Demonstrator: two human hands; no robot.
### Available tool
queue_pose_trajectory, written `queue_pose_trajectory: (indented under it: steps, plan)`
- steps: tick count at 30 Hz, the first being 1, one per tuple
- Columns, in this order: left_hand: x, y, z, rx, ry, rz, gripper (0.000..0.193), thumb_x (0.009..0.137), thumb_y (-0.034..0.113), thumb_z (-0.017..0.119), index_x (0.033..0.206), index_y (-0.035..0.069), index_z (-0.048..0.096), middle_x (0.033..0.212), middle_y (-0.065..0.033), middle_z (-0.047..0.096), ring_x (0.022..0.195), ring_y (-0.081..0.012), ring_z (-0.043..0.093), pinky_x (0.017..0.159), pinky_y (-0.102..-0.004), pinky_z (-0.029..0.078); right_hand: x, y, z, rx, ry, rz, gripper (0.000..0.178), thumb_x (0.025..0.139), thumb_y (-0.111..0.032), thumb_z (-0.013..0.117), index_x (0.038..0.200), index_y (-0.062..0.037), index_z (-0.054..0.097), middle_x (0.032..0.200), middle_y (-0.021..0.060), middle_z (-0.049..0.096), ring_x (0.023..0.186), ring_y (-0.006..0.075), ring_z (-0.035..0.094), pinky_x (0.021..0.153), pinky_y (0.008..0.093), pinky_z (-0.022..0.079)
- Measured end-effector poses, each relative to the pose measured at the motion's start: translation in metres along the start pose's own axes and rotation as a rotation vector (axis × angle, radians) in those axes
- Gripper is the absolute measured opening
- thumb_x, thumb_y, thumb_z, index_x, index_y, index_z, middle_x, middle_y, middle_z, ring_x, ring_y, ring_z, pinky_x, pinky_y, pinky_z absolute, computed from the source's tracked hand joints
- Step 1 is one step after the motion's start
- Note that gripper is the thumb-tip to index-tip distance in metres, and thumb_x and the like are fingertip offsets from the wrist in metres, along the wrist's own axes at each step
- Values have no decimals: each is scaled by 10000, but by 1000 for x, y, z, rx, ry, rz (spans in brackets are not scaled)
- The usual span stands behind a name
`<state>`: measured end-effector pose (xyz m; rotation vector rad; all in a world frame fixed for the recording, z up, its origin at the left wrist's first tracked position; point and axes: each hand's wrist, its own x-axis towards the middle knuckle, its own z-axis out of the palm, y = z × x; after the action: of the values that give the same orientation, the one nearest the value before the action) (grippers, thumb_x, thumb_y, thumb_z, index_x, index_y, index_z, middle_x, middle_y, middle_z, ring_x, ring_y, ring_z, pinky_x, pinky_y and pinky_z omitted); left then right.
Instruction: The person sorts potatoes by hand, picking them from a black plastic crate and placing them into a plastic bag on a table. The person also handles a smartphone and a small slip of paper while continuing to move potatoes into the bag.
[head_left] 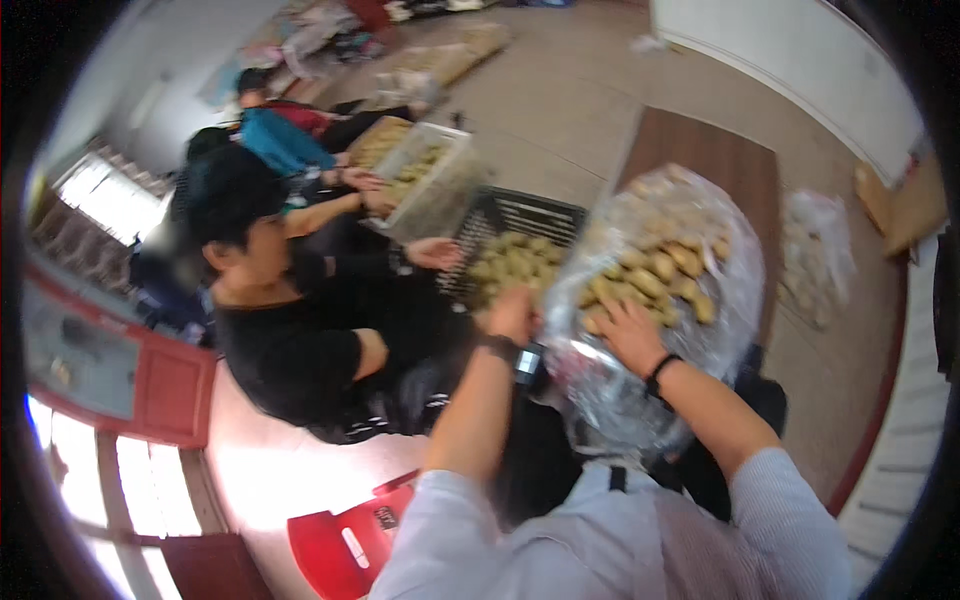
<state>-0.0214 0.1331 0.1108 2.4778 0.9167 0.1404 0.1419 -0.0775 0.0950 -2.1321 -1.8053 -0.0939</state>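
My right hand (634, 338) lies with fingers spread on a heap of yellow-brown, oblong pieces like small potatoes (655, 276). The heap sits in a large clear plastic bag (738, 262), mouth open, on a brown wooden board (702, 140). To its left, my left hand (512, 314) is at the near edge of a black slatted crate (530, 208) holding more of the same pieces (515, 262). That hand is blurred, so whether its fingers hold anything is unclear.
A co-worker in black (290, 340) sits close on the left, one open hand (434, 253) beside the crate. Beyond, other people sit by a whitish bin (455, 160) of similar pieces. A red stool (345, 540) stands lower left; a filled clear bag (815, 260) lies on the floor at right.
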Motion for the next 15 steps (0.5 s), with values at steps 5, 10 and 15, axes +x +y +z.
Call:
queue_pose_trajectory:
  steps: [5, 10, 15]
  plan:
    - [11, -15, 22, -1483, 156, -648, 223, 924, 165, 524, 1127, 74, 511, 834, -60, 541, 595, -189, 549, 483, -330, 495, 8, -1, 10, -64, -116, -105, 328, 860, -155, 518, 1165, -223, 619, 1340, 111, 502, 1295, 401, 382, 1057, 566, 281]
    - [12, -21, 25, -1437, 193, -639, 334, 909, 131, 517, 1231, 55, 474, 876, -68, 561, 623, -179, 566, 512, -319, 520, 14, -2, 25, -97, -66, -95, 321, 872, -165, 506, 1155, -265, 621, 1241, 102, 535, 1327, 405, 338, 1088, 625, 214]
    - [20, -11, 28, -1407, 231, -717, 418, 917, 144, 524, 1319, 80, 429, 904, -69, 554, 628, -174, 558, 523, -326, 521, 12, 6, 16, -108, -136, -39, 318, 836, -262, 610, 1154, -249, 604, 1215, 117, 528, 1353, 398, 302, 1082, 640, 204]
